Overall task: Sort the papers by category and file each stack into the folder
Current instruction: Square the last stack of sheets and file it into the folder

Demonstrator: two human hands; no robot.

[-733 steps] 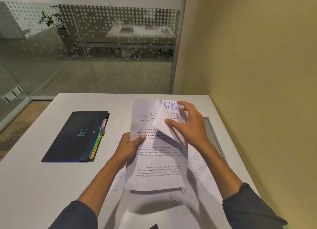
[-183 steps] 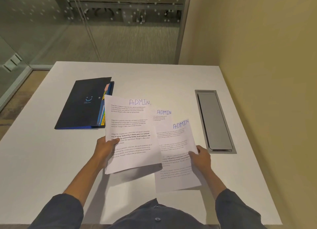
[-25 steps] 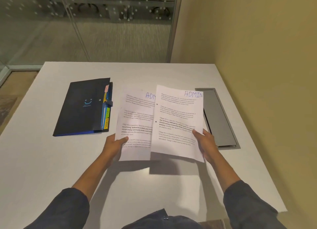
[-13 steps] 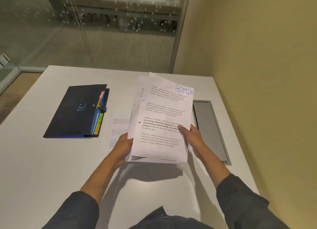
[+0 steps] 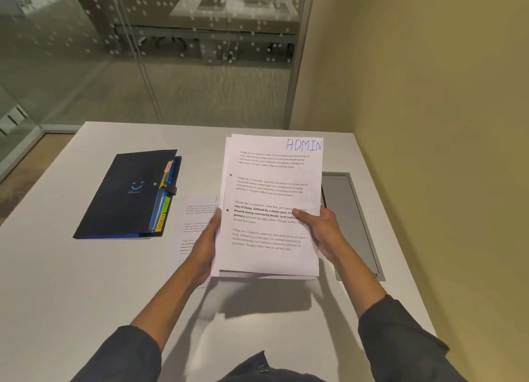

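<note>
Two hands, left hand (image 5: 204,247) and right hand (image 5: 325,233) gripping one paper stack (image 5: 272,207), one folder (image 5: 128,195)

a white table (image 5: 71,281) carries a dark folder (image 5: 128,195) toward its left edge, a printed sheet (image 5: 194,224) just beside it.

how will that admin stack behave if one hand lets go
The ADMIN stack would likely flop: it is thin loose sheets, held at both side edges by the left hand and right hand. Unbound, its offset edges suggest sheets could fan or slip.
</note>
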